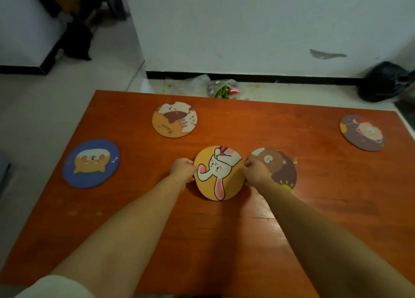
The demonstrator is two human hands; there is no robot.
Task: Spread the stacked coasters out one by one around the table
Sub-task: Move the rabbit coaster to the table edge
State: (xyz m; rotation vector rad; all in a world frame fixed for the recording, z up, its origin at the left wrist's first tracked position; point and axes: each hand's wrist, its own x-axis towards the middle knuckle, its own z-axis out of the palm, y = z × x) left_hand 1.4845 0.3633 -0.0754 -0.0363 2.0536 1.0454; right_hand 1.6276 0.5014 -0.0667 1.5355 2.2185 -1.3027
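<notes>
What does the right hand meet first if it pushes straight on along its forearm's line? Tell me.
The right hand, gripping the rabbit coaster at its right edge, points up and left across the table. Going on, it would probably meet the cat coaster marked "Meow" first, though depth is unclear.

floor: clear plastic bag, maybe vegetables inside | black bag by wall

Single head-worn view; looks forward and down, close over the table; wide-angle.
</notes>
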